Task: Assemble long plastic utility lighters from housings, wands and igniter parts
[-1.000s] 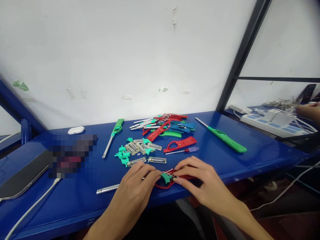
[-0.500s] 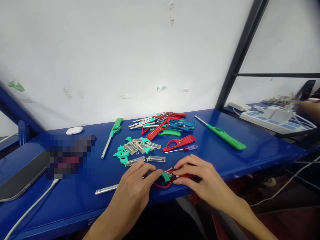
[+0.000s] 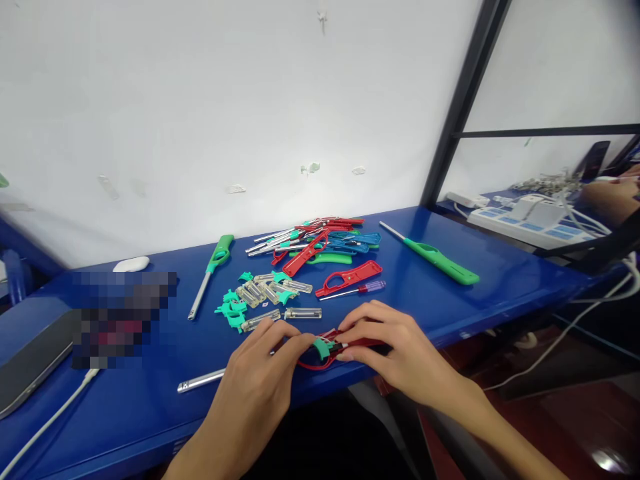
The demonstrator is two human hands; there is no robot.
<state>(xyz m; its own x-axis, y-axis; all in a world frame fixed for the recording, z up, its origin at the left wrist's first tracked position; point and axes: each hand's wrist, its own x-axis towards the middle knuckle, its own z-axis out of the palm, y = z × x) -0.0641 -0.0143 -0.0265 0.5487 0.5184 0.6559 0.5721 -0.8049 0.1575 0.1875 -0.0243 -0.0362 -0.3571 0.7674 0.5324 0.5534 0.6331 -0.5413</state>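
An opened red utility lighter (image 3: pixel 313 365) lies at the table's front edge, its metal tube (image 3: pixel 200 380) pointing left. A green trigger (image 3: pixel 323 348) and thin wires sit in its red half-shell. My left hand (image 3: pixel 263 367) is closed over the lighter, thumb and index finger at the trigger's left side. From the right, my right hand (image 3: pixel 395 337) pinches a small black part (image 3: pixel 340 347) beside the trigger. Its fingers partly cover the handle. Behind the hands lie clear fuel tanks (image 3: pixel 303 313), loose green triggers (image 3: pixel 234 310), a red half-shell (image 3: pixel 350 278) and a purple-handled screwdriver (image 3: pixel 373 286).
A pile of red and blue lighter parts (image 3: pixel 320 243) lies near the wall. Whole green lighters rest left (image 3: pixel 213 267) and right (image 3: pixel 440 261). At far left are a white case (image 3: pixel 131 264), a dark device (image 3: pixel 35 360) and a cable. A power strip (image 3: pixel 530 227) stands beyond the frame post.
The view has turned a little, so everything sits further left in the picture. Both hands stay on the red lighter, with the fingers barely shifted.
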